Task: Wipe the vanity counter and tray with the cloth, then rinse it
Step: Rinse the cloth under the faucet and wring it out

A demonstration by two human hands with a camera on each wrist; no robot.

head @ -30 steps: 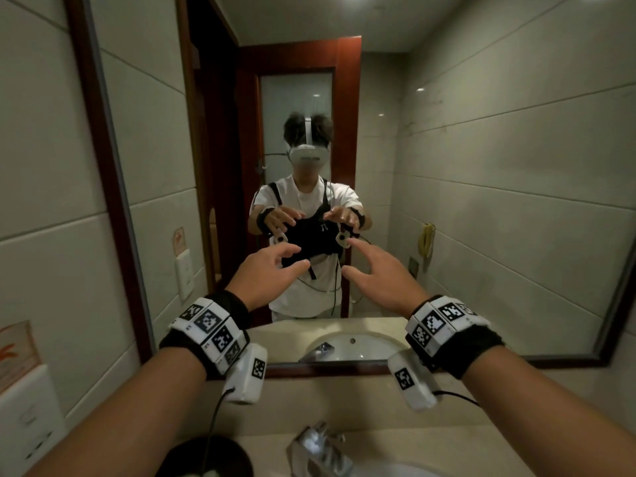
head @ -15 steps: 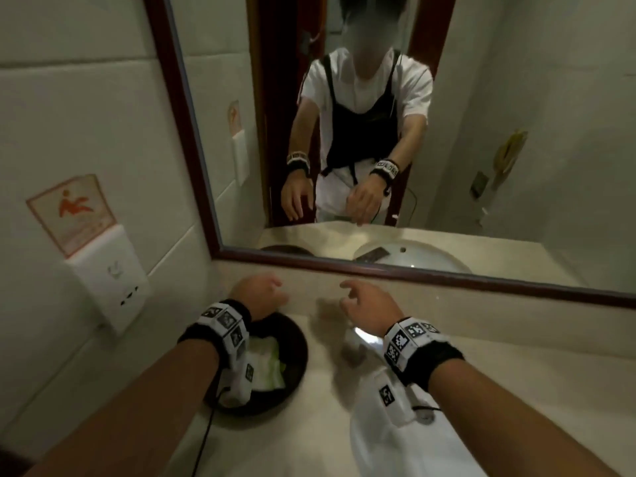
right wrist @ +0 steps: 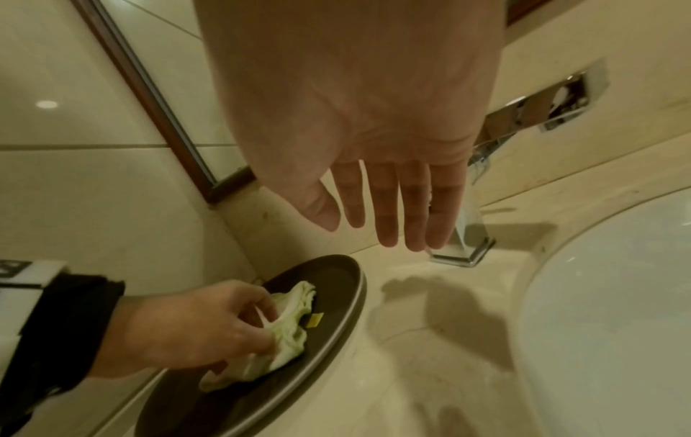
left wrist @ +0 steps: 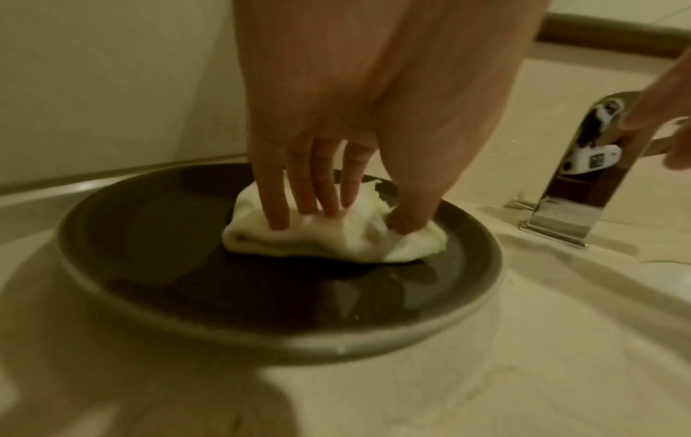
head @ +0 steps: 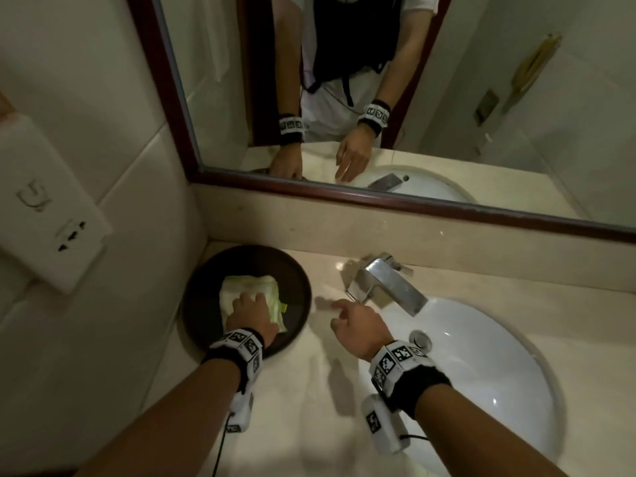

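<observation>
Head view: our left hand [head: 253, 313] is down on the folded pale-green cloth [head: 249, 290], which lies inside the round dark tray [head: 299, 287] at approx 10 o'clock from centre, on the beige table [head: 309, 390] w/ the tray tucked into the wall corner. Left wrist view shows the fingers [left wrist: 278, 204] curled into the cloth, thumb digging in at its right side, so we're pinching it, bunching the fabric. Cloth's long axis runs roughly 12-to-6 in the head view, and the hand covers its near end. Left hand is the one on it; our right hand [head: 359, 327] hangs above the table betw. tray and chrome faucet [head: 389, 287], fingers [right wrist: 387, 207] straight and loosely spread, holding nothing.

We judge the wipe is only at its start. The sink basin [head: 481, 356] sits at 3 o'clock from the tray, so the rinse later means carrying the cloth rightward past the faucet.

Hard to tell: a small yellow tag [right wrist: 314, 320] lies beside the cloth's edge, attached or loose we can't say. The tray's near rim is hidden by our wrist in the head view, and the pics are dim and blurred.
</observation>
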